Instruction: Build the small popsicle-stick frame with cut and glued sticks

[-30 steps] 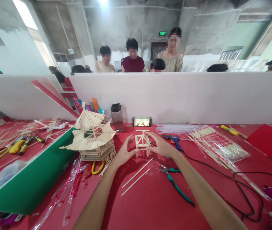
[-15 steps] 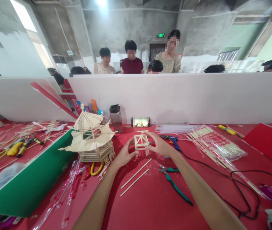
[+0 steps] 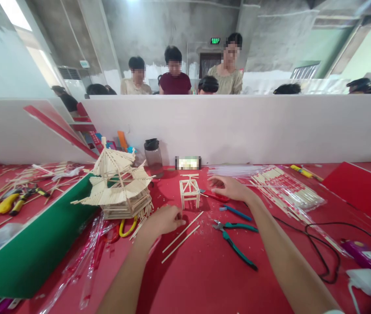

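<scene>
A small square frame of wooden sticks [image 3: 190, 195] stands upright on the red table, with neither of my hands touching it. My left hand [image 3: 169, 219] is just in front and left of it, fingers loosely bent and apart, nothing visible in them. Two loose sticks [image 3: 182, 237] lie close by that hand. Right of the frame, my right hand [image 3: 227, 186] hovers with bent, parted fingers; the glue gun seen there earlier is hidden by hand and forearm. Below it lie a red-handled tool [image 3: 216, 196], a blue-handled tool [image 3: 237, 212] and green-handled cutting pliers [image 3: 234, 244].
A larger stick pagoda model [image 3: 123, 183] stands left beside a green board [image 3: 38, 248]. A bottle [image 3: 153, 157] and a phone [image 3: 188, 163] stand near the white partition [image 3: 237, 126]. Bagged sticks [image 3: 290, 192] and a black cord [image 3: 325, 224] lie right. Several people are beyond the partition.
Both hands have let go of the small stick frame. My left hand has drawn back toward the loose sticks; my right hand has moved right, over the glue gun's spot. The view has shifted slightly.
</scene>
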A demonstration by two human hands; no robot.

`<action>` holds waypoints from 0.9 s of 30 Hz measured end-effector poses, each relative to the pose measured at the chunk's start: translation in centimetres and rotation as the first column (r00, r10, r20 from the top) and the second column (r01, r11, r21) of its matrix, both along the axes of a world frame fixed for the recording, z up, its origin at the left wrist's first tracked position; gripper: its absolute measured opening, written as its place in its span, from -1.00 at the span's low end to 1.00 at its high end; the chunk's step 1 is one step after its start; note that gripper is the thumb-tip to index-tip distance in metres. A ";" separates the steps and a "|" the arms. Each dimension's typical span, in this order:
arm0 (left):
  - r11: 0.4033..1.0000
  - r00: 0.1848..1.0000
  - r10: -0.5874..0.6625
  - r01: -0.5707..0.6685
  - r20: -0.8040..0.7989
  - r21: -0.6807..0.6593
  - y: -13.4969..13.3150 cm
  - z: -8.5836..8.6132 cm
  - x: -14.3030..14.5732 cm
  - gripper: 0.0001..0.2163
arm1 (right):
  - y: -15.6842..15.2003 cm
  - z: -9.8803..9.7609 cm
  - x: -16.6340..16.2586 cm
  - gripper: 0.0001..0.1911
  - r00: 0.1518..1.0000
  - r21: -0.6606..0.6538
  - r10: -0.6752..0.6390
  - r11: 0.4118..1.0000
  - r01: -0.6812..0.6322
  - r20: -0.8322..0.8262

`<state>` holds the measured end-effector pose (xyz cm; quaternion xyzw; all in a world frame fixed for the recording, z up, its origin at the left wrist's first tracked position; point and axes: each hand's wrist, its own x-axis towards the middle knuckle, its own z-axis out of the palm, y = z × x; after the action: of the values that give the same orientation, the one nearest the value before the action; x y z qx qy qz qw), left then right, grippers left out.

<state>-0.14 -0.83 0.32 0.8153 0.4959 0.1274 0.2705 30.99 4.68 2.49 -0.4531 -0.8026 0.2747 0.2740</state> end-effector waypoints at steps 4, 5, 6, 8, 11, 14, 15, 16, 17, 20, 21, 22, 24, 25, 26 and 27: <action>0.991 0.999 0.005 0.002 -0.054 0.130 -1.1 -1.7 2.1 -0.90 | 0.0 0.3 0.6 -0.65 1.000 0.011 -0.015 1.000 0.015 0.028; 0.989 0.998 0.015 -0.006 -0.057 0.149 -1.3 -1.9 2.4 -0.88 | 0.1 0.3 0.7 -0.65 0.999 0.017 -0.019 1.000 0.018 0.032; 0.987 0.998 0.023 -0.015 -0.051 0.158 -1.5 -1.9 2.6 -0.87 | 0.1 0.2 0.8 -0.65 0.999 0.023 -0.021 1.000 0.021 0.037; 0.989 0.999 0.029 -0.024 -0.034 0.145 -1.8 -1.5 2.7 -0.87 | 0.3 0.1 0.9 -0.64 0.998 0.038 -0.034 0.999 0.032 0.043; 0.996 1.000 -0.003 0.005 -0.029 0.086 -1.7 -0.5 2.3 -0.90 | 0.3 0.0 1.2 -0.62 0.997 0.053 -0.063 0.997 0.061 0.046; 0.998 0.997 -0.058 0.057 0.043 0.034 -1.3 0.6 1.9 -0.96 | 0.3 0.3 1.4 -0.63 0.995 0.058 -0.089 0.994 0.087 0.034; 0.997 0.991 -0.079 0.078 0.104 0.012 -1.2 1.0 1.8 -0.95 | 0.2 0.4 1.5 -0.64 0.995 0.062 -0.094 0.994 0.093 0.025; 0.995 0.978 -0.096 0.101 0.186 -0.017 -1.2 1.5 1.7 -0.94 | 0.2 0.6 1.5 -0.65 0.995 0.065 -0.097 0.993 0.096 0.014; 0.990 0.953 -0.104 0.126 0.283 -0.059 -1.2 1.9 1.7 -0.93 | 0.1 0.7 1.5 -0.66 0.995 0.069 -0.097 0.993 0.096 0.004; 0.939 0.839 -0.078 0.243 0.539 -0.243 -1.4 3.4 1.8 -0.86 | 0.0 1.0 1.2 -0.69 0.997 0.066 -0.075 0.995 0.076 -0.019; 0.919 0.806 -0.060 0.275 0.588 -0.283 -1.4 3.7 1.8 -0.84 | -0.1 1.1 1.0 -0.69 0.998 0.062 -0.061 0.996 0.063 -0.024; 0.907 0.783 -0.040 0.289 0.621 -0.306 -1.4 4.0 1.8 -0.84 | -0.1 1.2 0.7 -0.70 0.999 0.058 -0.046 0.997 0.048 -0.026; 0.900 0.760 -0.004 0.286 0.650 -0.329 -1.3 4.3 1.7 -0.80 | -0.3 1.3 0.3 -0.71 0.999 0.050 -0.024 0.998 0.026 -0.032; 0.897 0.759 0.013 0.279 0.651 -0.344 -1.2 4.2 1.6 -0.77 | -0.3 1.3 0.1 -0.71 0.999 0.047 -0.019 0.999 0.021 -0.032; 0.888 0.764 0.032 0.274 0.644 -0.369 -1.1 3.9 1.6 -0.73 | -0.4 1.4 -0.1 -0.71 0.999 0.042 -0.015 0.999 0.016 -0.031; 0.875 0.773 0.050 0.271 0.632 -0.402 -0.9 3.5 1.6 -0.71 | -0.4 1.4 -0.2 -0.71 1.000 0.037 -0.010 0.999 0.011 -0.029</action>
<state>1.41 -1.73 3.87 0.6639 0.3431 0.2490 0.6160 30.76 4.24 3.84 -0.4480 -0.8011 0.2650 0.2953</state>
